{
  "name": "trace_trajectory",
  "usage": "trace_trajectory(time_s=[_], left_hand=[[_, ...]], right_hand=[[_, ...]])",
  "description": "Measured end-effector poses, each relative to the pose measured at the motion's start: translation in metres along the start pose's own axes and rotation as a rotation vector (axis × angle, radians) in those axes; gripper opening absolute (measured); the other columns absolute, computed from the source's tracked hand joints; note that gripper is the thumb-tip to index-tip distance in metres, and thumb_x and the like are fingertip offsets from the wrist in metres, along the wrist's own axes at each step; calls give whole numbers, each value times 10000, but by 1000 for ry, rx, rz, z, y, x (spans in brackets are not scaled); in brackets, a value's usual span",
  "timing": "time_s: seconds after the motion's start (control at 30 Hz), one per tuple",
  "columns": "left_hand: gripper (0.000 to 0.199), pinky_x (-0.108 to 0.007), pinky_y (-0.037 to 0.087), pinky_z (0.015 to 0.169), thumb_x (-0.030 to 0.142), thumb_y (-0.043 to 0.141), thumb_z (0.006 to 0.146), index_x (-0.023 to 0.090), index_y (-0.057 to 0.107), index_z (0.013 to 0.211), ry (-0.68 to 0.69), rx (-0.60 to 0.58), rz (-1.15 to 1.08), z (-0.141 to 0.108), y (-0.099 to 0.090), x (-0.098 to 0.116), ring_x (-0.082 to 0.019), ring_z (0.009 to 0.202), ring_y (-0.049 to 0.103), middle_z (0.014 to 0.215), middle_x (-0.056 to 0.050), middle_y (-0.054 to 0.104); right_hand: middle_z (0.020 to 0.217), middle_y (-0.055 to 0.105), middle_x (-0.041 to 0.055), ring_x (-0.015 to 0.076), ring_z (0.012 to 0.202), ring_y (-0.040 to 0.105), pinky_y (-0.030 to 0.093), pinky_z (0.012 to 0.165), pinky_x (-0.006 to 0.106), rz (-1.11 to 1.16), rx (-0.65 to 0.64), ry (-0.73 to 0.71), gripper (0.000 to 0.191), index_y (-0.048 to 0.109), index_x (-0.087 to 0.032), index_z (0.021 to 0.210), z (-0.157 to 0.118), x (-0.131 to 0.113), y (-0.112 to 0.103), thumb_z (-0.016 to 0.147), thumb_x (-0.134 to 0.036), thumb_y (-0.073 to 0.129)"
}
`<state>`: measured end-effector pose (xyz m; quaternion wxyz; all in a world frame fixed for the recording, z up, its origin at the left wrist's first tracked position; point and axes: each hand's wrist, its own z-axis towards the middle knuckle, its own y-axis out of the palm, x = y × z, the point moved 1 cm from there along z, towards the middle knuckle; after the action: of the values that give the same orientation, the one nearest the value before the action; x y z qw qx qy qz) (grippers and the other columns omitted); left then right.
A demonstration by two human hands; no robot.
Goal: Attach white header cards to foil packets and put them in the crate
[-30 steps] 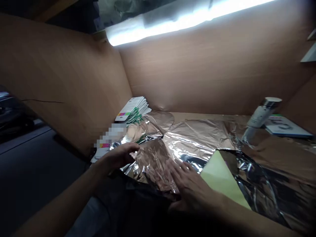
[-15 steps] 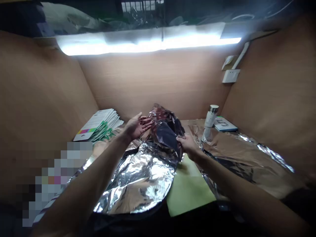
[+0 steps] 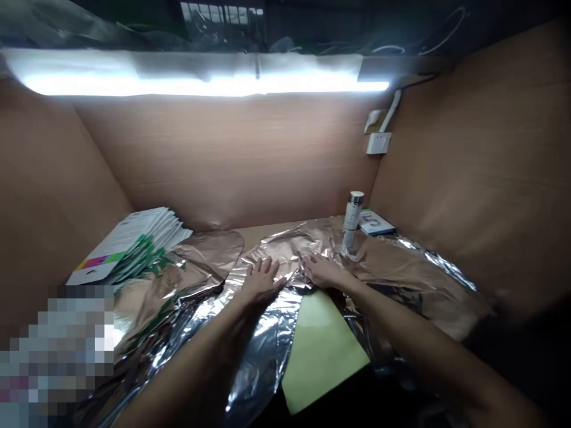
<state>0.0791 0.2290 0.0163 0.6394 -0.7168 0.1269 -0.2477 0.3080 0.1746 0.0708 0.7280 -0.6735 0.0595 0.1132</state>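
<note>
Shiny foil film [image 3: 307, 236] lies flattened across the middle of the table. My left hand [image 3: 262, 279] rests palm down on it with the fingers spread. To its right, my right hand [image 3: 322, 270] lies on the same film, fingers stretched out and partly blurred. A yellow-green sheet [image 3: 323, 351] sits below my right hand, sloping to the table's front edge. Under and beside my left forearm more foil [image 3: 263, 356] hangs toward the front.
On the left stands a fanned stack of printed cards [image 3: 134, 238]. At the back right are a white bottle [image 3: 354, 211] and a booklet [image 3: 377, 223]. More foil [image 3: 401, 261] covers the right side. Brown walls surround the table.
The raised, crumpled foil is now down flat on the table. My right hand has let go of it, and my left hand has turned palm down. The view has shifted right.
</note>
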Motion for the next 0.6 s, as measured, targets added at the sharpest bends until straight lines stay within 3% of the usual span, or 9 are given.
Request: trace_trajectory(time_s=[0.07, 0.17, 0.23, 0.3, 0.37, 0.43, 0.53, 0.6], left_hand=[[825, -662, 119, 1211, 713, 332, 972, 210, 294, 1625, 4, -8, 42, 0, 0, -4, -444, 1568, 111, 1712, -159, 179], [744, -717, 87, 1185, 618, 358, 1007, 177, 330, 1607, 25, 25, 77, 1, -1, 0, -482, 1555, 119, 1705, -193, 186], [627, -725, 108, 1182, 475, 423, 1022, 160, 404, 1565, 121, 157, 113, -2, -1, 19, -480, 1546, 162, 1690, -205, 235], [515, -612, 236, 1212, 322, 462, 1020, 167, 474, 1512, 353, 295, 91, -13, 1, 56, -393, 1519, 304, 1643, -181, 366], [473, -438, 390, 1168, 228, 463, 1021, 193, 491, 1492, 664, 335, 7, -35, 3, 109, -277, 1431, 460, 1571, -131, 491], [502, -403, 440, 1122, 186, 457, 1023, 219, 449, 1523, 936, 341, -7, -62, 7, 168, -259, 1403, 480, 1590, -101, 472], [503, -433, 475, 1041, 259, 474, 1042, 251, 417, 1542, 1253, 337, 58, -89, 21, 245, -300, 1433, 432, 1657, -96, 367], [382, -404, 499, 943, 249, 479, 1042, 226, 556, 1415, 1350, 339, 31, -90, 32, 281, -293, 1340, 524, 1519, -124, 547]], right_hand=[[1259, 714, 109, 271, 1191, 637, 455, 1036, 361, 63, -23, -55, 299, 709, -215, 1220, -8, 12, -14, 971, -365, 640], [1317, 692, 87, 218, 1194, 632, 453, 1010, 285, 140, 85, -36, 349, 656, -208, 1310, -41, 55, -52, 1047, -374, 500], [1315, 690, 90, 221, 1174, 641, 468, 988, 292, 203, 258, 23, 383, 633, -194, 1333, -85, 92, -77, 1060, -390, 449], [1148, 751, 91, 245, 1029, 692, 509, 902, 316, 282, 529, 142, 364, 697, -185, 1207, -144, 129, -90, 1024, -436, 508], [952, 773, 89, 259, 868, 708, 526, 805, 334, 289, 798, 360, 345, 740, -185, 1027, -210, 162, -83, 971, -482, 574], [874, 767, 104, 270, 814, 705, 531, 767, 347, 301, 954, 563, 368, 733, -184, 909, -269, 188, -58, 934, -527, 600], [818, 759, 103, 258, 746, 712, 553, 707, 344, 560, 1025, 757, 436, 717, -183, 872, -330, 206, -9, 875, -614, 647], [788, 750, 91, 248, 704, 708, 564, 677, 343, 736, 998, 800, 474, 721, -180, 876, -351, 205, 13, 839, -651, 680]])
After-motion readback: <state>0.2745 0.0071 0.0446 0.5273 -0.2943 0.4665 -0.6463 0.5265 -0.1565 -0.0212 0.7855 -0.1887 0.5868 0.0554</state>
